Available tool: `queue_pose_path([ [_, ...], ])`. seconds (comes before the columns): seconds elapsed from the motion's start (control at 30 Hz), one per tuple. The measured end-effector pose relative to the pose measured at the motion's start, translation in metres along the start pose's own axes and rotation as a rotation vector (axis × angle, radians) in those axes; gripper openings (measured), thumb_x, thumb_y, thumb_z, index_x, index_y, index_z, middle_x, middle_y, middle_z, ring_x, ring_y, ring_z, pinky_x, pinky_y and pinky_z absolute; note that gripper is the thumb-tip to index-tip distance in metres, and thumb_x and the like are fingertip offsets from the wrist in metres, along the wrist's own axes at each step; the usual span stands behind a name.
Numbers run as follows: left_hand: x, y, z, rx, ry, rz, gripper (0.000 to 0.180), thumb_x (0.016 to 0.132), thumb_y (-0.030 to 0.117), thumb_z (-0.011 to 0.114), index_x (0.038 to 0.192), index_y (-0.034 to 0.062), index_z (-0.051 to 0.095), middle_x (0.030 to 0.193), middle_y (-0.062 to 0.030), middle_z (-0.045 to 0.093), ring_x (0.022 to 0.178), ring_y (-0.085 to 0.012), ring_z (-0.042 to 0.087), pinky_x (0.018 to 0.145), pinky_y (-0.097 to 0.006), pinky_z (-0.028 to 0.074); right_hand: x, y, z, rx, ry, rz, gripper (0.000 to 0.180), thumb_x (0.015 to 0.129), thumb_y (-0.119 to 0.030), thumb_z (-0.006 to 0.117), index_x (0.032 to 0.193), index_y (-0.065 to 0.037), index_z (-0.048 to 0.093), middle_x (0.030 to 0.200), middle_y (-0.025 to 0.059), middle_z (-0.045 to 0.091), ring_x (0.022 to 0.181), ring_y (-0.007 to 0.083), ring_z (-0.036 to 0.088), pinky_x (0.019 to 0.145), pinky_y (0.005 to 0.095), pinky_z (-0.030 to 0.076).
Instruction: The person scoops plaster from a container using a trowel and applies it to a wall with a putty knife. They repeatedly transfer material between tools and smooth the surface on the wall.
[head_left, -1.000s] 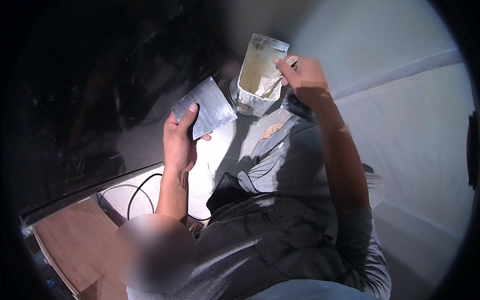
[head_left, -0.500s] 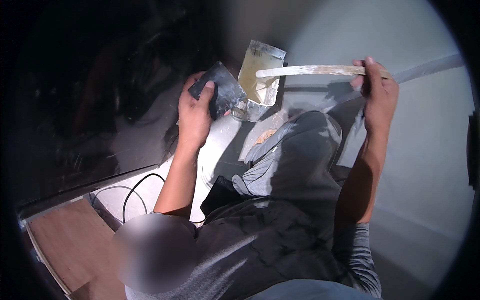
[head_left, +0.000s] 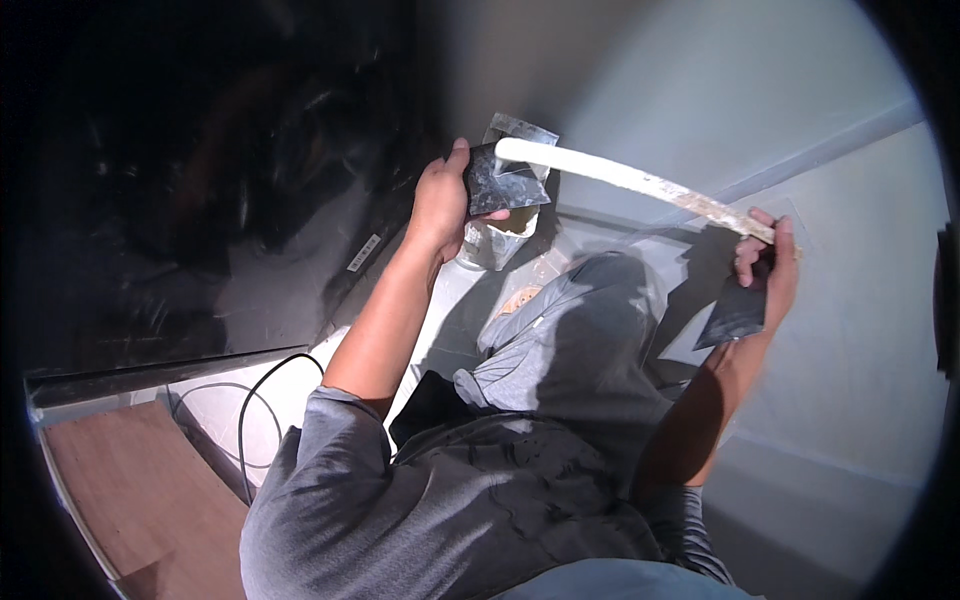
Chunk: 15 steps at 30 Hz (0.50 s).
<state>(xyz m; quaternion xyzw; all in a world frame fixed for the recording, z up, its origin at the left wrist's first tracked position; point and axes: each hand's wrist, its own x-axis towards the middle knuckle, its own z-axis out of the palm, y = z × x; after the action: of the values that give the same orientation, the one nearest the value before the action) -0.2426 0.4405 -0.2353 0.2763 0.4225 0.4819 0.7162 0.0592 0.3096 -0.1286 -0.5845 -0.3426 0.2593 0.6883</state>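
Note:
My left hand (head_left: 438,208) grips a dark, square-cornered putty spreader (head_left: 515,190) smeared with pale paste, thumb along its edge. Out to the right, my right hand (head_left: 782,268) holds the far end of a long, slightly bowed stick (head_left: 625,175) coated in white paste. Its rounded tip lies over the upper part of the left spreader, with a streak of paste below the tip. A second dark spreader (head_left: 732,318) is tucked in the same right hand and points down toward the forearm. Behind and below the left spreader stands a whitish, paste-stained container (head_left: 492,248), its opening partly covered.
A glossy black panel (head_left: 230,200) rises on the left. The pale grey wall (head_left: 850,250) is close on the right. A black cable (head_left: 247,420) loops over the light floor near a brown board (head_left: 140,490). My bent knee (head_left: 620,290) is below the container.
The stick has lifted out of the container, and its tip is now over the left spreader. My left hand moved right, over the container; my right hand dropped lower, showing the second spreader.

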Motion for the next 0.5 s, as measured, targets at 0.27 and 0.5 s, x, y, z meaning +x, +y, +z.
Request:
queue_pose_path([
  [0.27, -0.013, 0.006, -0.005, -0.226, -0.051, -0.012, 0.042, 0.108, 0.032, 0.045, 0.113, -0.0064, 0.059, 0.103, -0.0168, 0.069, 0.086, -0.0243, 0.072, 0.062, -0.031, 0.065, -0.034, 0.055, 0.000, -0.010, -0.008, 0.120, 0.049, 0.105, -0.039, 0.054, 0.115, 0.009, 0.064, 0.069, 0.0065, 0.066, 0.046, 0.0054, 0.041, 0.044, 0.0214, 0.029],
  [0.5, -0.019, 0.001, -0.003, -0.211, -0.004, 0.037, 0.043, 0.109, 0.033, 0.043, 0.115, -0.0080, 0.055, 0.104, -0.0184, 0.068, 0.091, -0.0247, 0.072, 0.068, -0.033, 0.066, -0.055, 0.074, -0.016, -0.049, -0.061, 0.079, 0.045, 0.106, -0.033, 0.051, 0.117, 0.008, 0.064, 0.072, 0.0128, 0.068, 0.045, 0.0058, 0.042, 0.045, 0.0211, 0.031],
])
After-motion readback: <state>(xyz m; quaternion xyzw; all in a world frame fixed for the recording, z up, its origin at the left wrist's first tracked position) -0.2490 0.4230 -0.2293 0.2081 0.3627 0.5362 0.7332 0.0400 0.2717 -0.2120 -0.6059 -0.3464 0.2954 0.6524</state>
